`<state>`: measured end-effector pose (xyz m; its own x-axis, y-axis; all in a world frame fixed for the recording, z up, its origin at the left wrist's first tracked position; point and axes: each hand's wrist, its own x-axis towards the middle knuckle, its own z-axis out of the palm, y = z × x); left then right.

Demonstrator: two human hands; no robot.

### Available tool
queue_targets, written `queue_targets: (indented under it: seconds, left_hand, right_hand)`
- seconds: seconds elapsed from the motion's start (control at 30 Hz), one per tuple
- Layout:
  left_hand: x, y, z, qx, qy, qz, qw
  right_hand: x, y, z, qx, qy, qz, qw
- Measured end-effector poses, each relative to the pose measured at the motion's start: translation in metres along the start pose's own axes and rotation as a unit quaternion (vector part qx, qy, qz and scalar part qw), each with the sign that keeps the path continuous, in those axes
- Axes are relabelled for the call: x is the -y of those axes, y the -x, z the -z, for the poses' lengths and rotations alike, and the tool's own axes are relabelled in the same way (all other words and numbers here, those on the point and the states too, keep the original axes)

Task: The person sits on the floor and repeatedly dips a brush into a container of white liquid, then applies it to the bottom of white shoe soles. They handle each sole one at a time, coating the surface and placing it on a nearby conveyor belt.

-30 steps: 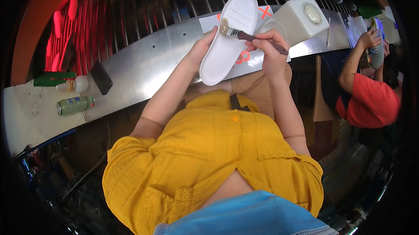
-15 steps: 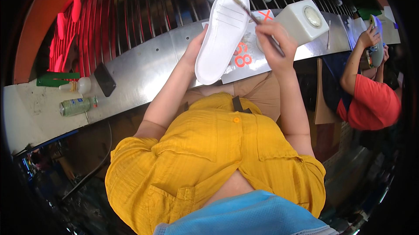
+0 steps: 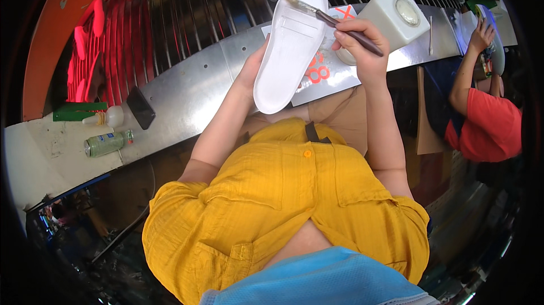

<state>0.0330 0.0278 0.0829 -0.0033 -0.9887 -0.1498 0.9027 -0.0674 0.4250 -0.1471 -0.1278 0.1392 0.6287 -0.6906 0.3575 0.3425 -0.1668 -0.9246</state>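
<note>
While the left hand point(image 3: 251, 71) gripped the white moulded shoe sole point(image 3: 290, 44) by its edge, tilting its hollow upward, the right hand point(image 3: 361, 44) pinched a thin dark-handled brush point(image 3: 333, 20), bristles touching the sole's far end.

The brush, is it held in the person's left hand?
No, the right hand grips the brush, its bristles on the white sole that the left hand holds up.
</note>
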Motion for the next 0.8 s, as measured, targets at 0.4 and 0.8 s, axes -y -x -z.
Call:
queue_targets:
  seconds: [0.4,0.8]
  left_hand:
    - [-0.006,-0.022,-0.001,-0.009,0.041,-0.089,0.995]
    - [-0.038,-0.027,0.012,0.02,-0.047,-0.128,0.99]
  right_hand:
    - [0.005,0.032,-0.043,0.047,0.191,0.137,0.971]
    - [0.003,0.049,-0.048,0.192,0.119,0.061,0.972]
